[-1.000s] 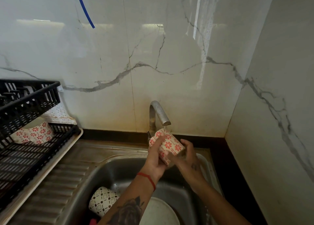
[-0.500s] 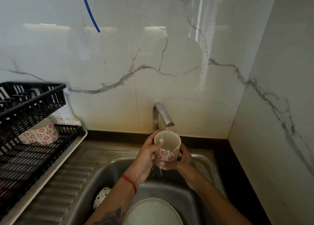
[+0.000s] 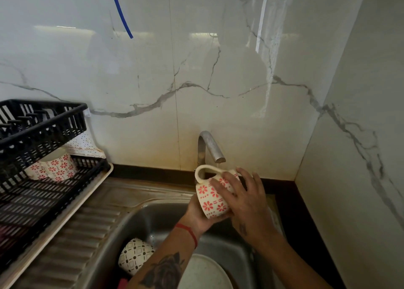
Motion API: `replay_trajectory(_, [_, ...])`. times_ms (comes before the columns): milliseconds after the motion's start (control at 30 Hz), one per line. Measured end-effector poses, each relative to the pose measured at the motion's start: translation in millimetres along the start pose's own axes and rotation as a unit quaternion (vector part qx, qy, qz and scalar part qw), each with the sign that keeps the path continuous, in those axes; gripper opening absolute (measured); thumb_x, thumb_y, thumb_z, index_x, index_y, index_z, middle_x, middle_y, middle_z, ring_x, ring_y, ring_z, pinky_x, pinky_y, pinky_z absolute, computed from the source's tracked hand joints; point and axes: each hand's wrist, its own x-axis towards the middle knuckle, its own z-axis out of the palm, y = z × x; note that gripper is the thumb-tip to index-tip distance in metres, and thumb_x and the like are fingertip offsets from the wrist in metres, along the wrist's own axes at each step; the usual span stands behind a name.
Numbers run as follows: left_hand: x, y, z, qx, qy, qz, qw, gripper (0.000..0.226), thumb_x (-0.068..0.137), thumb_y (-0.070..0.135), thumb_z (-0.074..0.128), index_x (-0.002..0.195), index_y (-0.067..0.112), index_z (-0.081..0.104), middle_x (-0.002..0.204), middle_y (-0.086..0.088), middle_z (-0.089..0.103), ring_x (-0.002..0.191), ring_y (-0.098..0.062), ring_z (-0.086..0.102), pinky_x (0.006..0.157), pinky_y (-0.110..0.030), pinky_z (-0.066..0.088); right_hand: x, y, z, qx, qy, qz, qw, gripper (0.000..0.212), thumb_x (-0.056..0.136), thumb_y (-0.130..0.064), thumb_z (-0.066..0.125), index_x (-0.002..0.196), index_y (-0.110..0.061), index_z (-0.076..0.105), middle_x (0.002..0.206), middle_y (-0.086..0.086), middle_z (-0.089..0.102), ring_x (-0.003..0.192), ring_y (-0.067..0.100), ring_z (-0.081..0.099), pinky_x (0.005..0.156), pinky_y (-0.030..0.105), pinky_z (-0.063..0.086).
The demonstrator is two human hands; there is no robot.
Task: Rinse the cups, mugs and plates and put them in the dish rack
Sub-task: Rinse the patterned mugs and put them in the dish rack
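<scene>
Red-flower mug (image 3: 213, 198) at centre right of frame, held tilted with its handle up, directly under the tap (image 3: 211, 147) spout and above the sink (image 3: 140, 221). Left hand (image 3: 200, 215) cups the mug from below, fingers curled round its lower end. Right hand (image 3: 242, 198) lies over the mug's side, fingers spread and slightly bent against it. In the sink at bottom centre: a black-patterned cup (image 3: 135, 255) on its side, a pale plate (image 3: 204, 272) partly under the left forearm. Black dish rack (image 3: 41, 140) at left of frame on a cream tray (image 3: 65, 210); two red-flower cups (image 3: 54, 167) sit on its lower tier. Ribbed steel worktop (image 3: 72, 245) lies between the rack and the sink.
</scene>
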Motion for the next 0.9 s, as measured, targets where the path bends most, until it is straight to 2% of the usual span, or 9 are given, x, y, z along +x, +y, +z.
replay_trajectory(167, [7.2, -14.0, 5.1, 0.065, 0.049, 0.02, 0.997, 0.028, 0.093, 0.034, 0.052, 0.11, 0.011, 0.052, 0.102, -0.02, 0.061, 0.093, -0.037, 0.057, 0.073, -0.048, 0.053, 2.6, 3.6, 0.4, -0.032, -0.03, -0.04, 0.998, 0.086, 0.039, -0.058, 0.088, 0.117, -0.027, 0.069, 0.119, 0.009, 0.067, 0.11, 0.037, 0.062, 0.089, 0.062, 0.044])
replay_trajectory(300, [7.7, -7.5, -2.9, 0.076, 0.063, -0.079, 0.992, 0.065, 0.093, 0.06, 0.035, 0.111, 0.002, 0.059, 0.123, -0.026, 0.055, 0.123, -0.043, 0.044, 0.11, -0.06, 0.023, 0.4, 8.8, 13.6, 0.125, -0.147, 0.109, 0.975, 0.083, 0.063, -0.056, 0.077, 0.136, -0.03, 0.049, 0.138, 0.003, 0.05, 0.126, 0.028, 0.046, 0.102, 0.044, 0.037])
replay_trajectory(367, [7.1, -3.2, -6.8, 0.114, 0.057, -0.048, 0.991, 0.071, 0.093, 0.064, 0.03, 0.122, 0.005, 0.057, 0.129, -0.023, 0.055, 0.126, -0.042, 0.043, 0.111, -0.062, 0.019, -4.8, 13.1, 27.5, 0.251, -0.193, 0.222, 0.922, 0.086, 0.065, -0.048, 0.08, 0.14, -0.032, 0.04, 0.14, -0.005, 0.042, 0.126, 0.017, 0.04, 0.099, 0.032, 0.038])
replay_trajectory(433, [2.9, 2.3, -6.7, 0.169, 0.046, 0.003, 0.985, 0.068, 0.092, 0.065, 0.031, 0.127, 0.012, 0.055, 0.128, -0.018, 0.057, 0.124, -0.038, 0.046, 0.109, -0.063, 0.023, -10.2, 15.7, 39.7, 0.378, -0.189, 0.322, 0.847, 0.086, 0.059, -0.035, 0.088, 0.132, -0.035, 0.042, 0.129, -0.009, 0.048, 0.117, 0.012, 0.047, 0.083, 0.022, 0.044])
replay_trajectory(533, [-5.3, 7.5, -6.4, 0.275, 0.0, 0.086, 0.958, 0.059, 0.082, 0.065, 0.048, 0.129, 0.028, 0.053, 0.125, -0.009, 0.059, 0.116, -0.031, 0.053, 0.104, -0.059, 0.037, -20.5, 9.3, 49.9, 0.569, -0.183, 0.427, 0.678, 0.085, 0.058, -0.019, 0.09, 0.121, -0.046, 0.039, 0.12, -0.013, 0.053, 0.108, 0.008, 0.051, 0.07, 0.017, 0.045])
replay_trajectory(600, [-9.6, 6.5, -6.5, 0.354, -0.03, 0.146, 0.923, 0.063, 0.079, 0.054, 0.065, 0.135, 0.036, 0.043, 0.13, -0.006, 0.055, 0.118, -0.027, 0.052, 0.102, -0.055, 0.043, -23.8, 5.0, 53.1, 0.604, -0.18, 0.45, 0.633, 0.083, 0.058, -0.02, 0.089, 0.119, -0.045, 0.041, 0.119, -0.012, 0.056, 0.105, 0.006, 0.053, 0.068, 0.017, 0.047])
replay_trajectory(733, [-13.6, 3.2, -6.8, 0.4, 0.031, 0.215, 0.89, 0.075, 0.075, 0.023, 0.078, 0.135, 0.03, 0.034, 0.121, 0.0, 0.057, 0.11, -0.018, 0.056, 0.087, -0.039, 0.053, -18.8, -4.9, 42.3, 0.539, -0.23, 0.419, 0.694, 0.074, 0.064, -0.048, 0.082, 0.122, -0.043, 0.037, 0.109, -0.018, 0.054, 0.094, 0.0, 0.055, 0.071, 0.018, 0.05])
replay_trajectory(833, [-16.4, 3.3, -9.7, 0.373, 0.08, 0.139, 0.914, 0.062, 0.078, 0.035, 0.074, 0.131, 0.019, 0.046, 0.113, -0.006, 0.065, 0.102, -0.024, 0.063, 0.085, -0.042, 0.054, -16.6, -10.0, 24.2, 0.479, -0.275, 0.4, 0.732, 0.065, 0.054, -0.086, 0.054, 0.104, -0.047, 0.041, 0.092, -0.019, 0.058, 0.084, 0.005, 0.064, 0.066, 0.023, 0.056])
replay_trajectory(900, [-20.1, 4.1, -15.9, 0.341, 0.074, 0.055, 0.935, 0.062, 0.072, 0.043, 0.074, 0.124, 0.015, 0.055, 0.108, -0.013, 0.07, 0.101, -0.03, 0.067, 0.09, -0.047, 0.053, -17.7, -8.7, 14.8, 0.461, -0.296, 0.402, 0.734, 0.063, 0.052, -0.091, 0.042, 0.092, -0.043, 0.051, 0.085, -0.015, 0.065, 0.076, 0.007, 0.068, 0.059, 0.021, 0.055])
